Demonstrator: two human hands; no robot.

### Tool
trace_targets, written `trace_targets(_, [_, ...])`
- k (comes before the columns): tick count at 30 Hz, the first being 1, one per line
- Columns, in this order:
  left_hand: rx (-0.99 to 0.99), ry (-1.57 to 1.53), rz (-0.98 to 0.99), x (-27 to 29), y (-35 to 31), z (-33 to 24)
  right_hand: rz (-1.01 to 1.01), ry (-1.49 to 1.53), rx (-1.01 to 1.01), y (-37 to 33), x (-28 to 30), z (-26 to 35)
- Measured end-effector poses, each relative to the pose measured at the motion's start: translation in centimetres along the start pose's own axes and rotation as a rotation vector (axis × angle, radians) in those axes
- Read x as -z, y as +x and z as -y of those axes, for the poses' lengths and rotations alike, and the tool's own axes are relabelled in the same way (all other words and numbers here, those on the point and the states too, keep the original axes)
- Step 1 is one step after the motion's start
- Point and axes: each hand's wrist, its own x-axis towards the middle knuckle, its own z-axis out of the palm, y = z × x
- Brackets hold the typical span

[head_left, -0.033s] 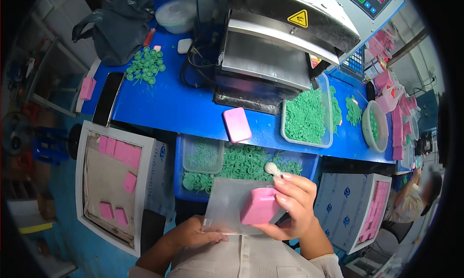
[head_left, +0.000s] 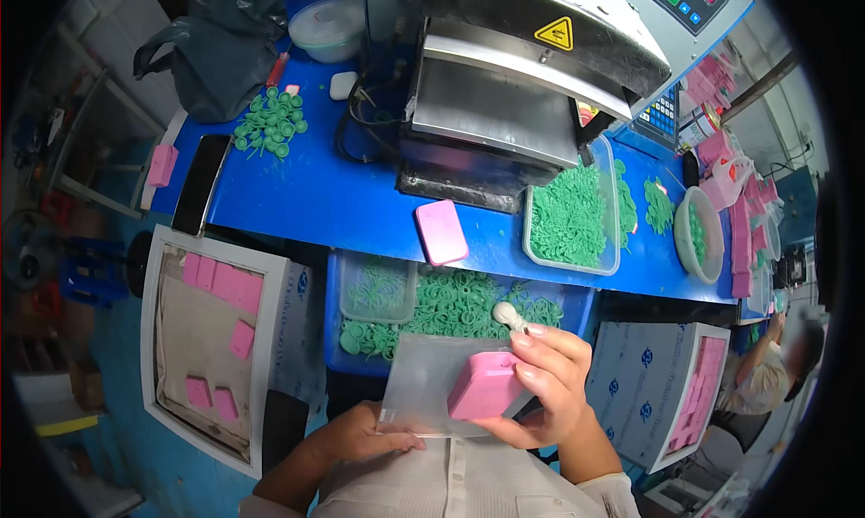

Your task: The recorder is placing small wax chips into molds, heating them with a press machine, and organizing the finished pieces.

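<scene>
Fingers (head_left: 560, 343) of the right hand (head_left: 559, 403) bend partway closed around a pink box (head_left: 485, 387), the thumb below it; a white knob (head_left: 507, 313) pokes up at their tips. The left hand (head_left: 371, 432) is nearly closed, pinching the near corner of a clear bag (head_left: 414, 378) between thumb and fingers. The bag stretches from the left hand to the pink box; I cannot tell whether the box lies inside it. Just beyond both hands, a blue tray (head_left: 584, 307) holds loose green pieces (head_left: 455, 302) and, toward the left hand's side, a clear tub (head_left: 414, 288). Farther ahead of the hands, a second pink box (head_left: 442, 233) lies on a blue table (head_left: 333, 203), near the foot of a press (head_left: 496, 122). Well beyond the left hand, a phone (head_left: 201, 186) lies near the table's edge.
</scene>
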Motion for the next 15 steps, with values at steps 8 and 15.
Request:
trace_targets(8, [0.025, 0.008, 0.027, -0.3, 0.6, -1.0, 0.019, 0.006, -0.062, -0.1, 0.5, -0.3])
trace_targets(15, [-0.005, -0.241, -0.079, -1.8, 0.5, -6.8, 0.087, 0.007, -0.201, 2.6, 1.2, -2.7])
